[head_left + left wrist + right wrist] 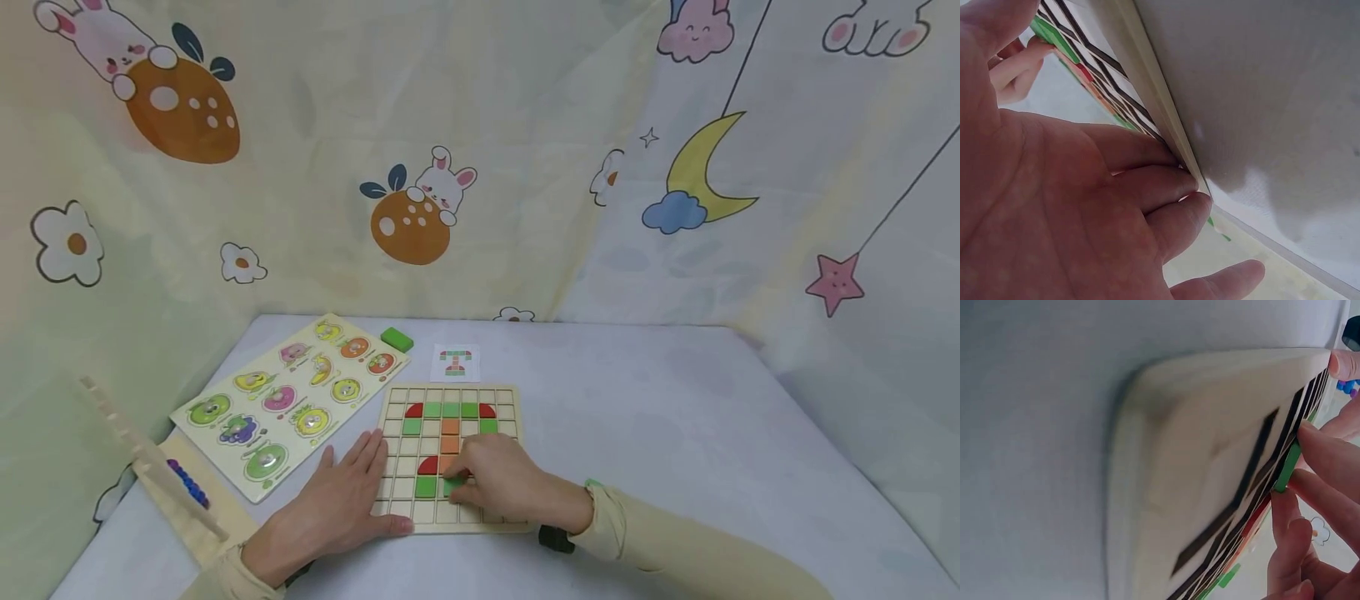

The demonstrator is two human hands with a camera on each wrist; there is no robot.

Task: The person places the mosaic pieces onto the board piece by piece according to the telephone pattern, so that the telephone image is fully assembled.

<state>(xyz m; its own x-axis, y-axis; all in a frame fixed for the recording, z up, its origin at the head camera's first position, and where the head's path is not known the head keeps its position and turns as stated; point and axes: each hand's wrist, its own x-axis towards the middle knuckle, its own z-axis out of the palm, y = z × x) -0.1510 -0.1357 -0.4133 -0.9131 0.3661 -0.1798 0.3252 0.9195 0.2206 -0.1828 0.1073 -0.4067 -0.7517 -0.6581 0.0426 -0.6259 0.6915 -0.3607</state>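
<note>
A wooden grid board (435, 512) lies in front of me, with red quarter-round, green square and orange square tiles set in its cells. My right hand (498, 479) pinches a green square tile (1289, 464) between thumb and fingers, low on the board. In the head view this tile sits beside another green square (425, 487), below a red quarter-round tile (427, 465) and the orange column (450, 427). My left hand (337, 500) rests along the board's left side, thumb at the lower left corner. In the left wrist view its extended fingertips (1188, 181) touch the board's edge.
Behind the board lies a small card (455, 375) printed with a coloured T-like pattern. A fruit puzzle board (225, 450) lies slanted at the left, a green block (397, 339) at its far corner. Nearer left stands a wooden frame (161, 475) with blue and purple beads (188, 483).
</note>
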